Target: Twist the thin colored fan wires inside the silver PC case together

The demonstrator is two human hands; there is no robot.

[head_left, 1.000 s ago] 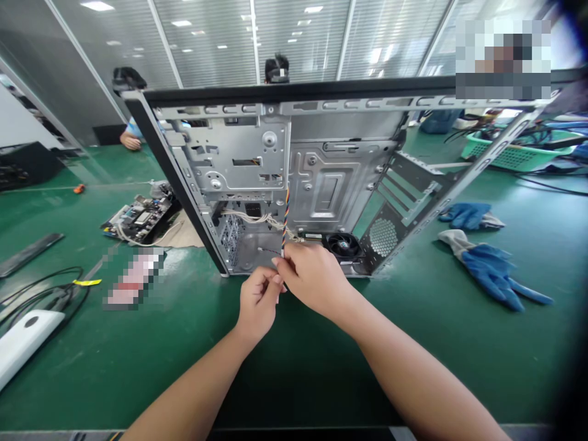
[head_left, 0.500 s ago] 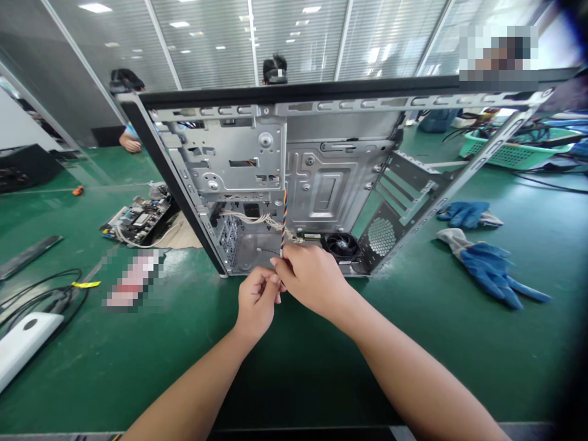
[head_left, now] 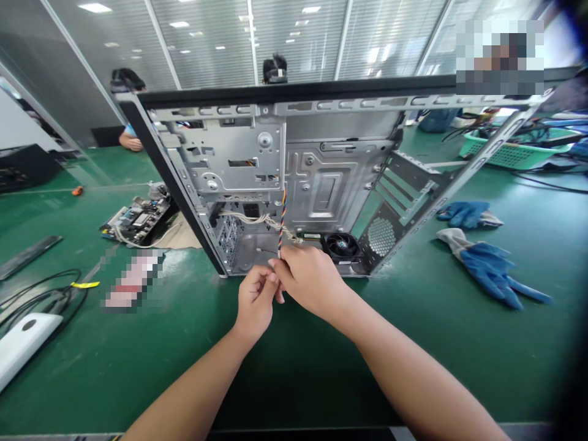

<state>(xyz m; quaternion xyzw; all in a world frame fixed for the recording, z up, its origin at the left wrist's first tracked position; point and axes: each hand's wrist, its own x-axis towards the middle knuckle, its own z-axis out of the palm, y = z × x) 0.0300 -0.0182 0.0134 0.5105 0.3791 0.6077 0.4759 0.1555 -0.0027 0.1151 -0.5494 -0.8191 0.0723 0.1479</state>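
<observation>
An open metal computer case (head_left: 331,177) stands upright on the green table. A twisted multicoloured cable (head_left: 282,220) hangs from its drive bay down to my hands. My right hand (head_left: 305,275) is closed round the lower end of this cable. Close against it, my left hand (head_left: 258,300) is pinched shut, with whatever lies between its fingertips hidden. A thin dark wire (head_left: 269,250) with a small light tip sticks out beside my fingers. White cables (head_left: 250,216) and a black fan (head_left: 342,244) are inside the case, behind my hands.
Blue gloves (head_left: 491,269) lie at the right, below a green basket (head_left: 505,153) of cables. At the left are a circuit board assembly (head_left: 140,217), a white device (head_left: 27,343), black cables and a metal strip (head_left: 30,256). People are behind the case.
Both hands have shifted very slightly left, and the lower end of the multicoloured cable has moved with them. Their closed grip looks the same.
</observation>
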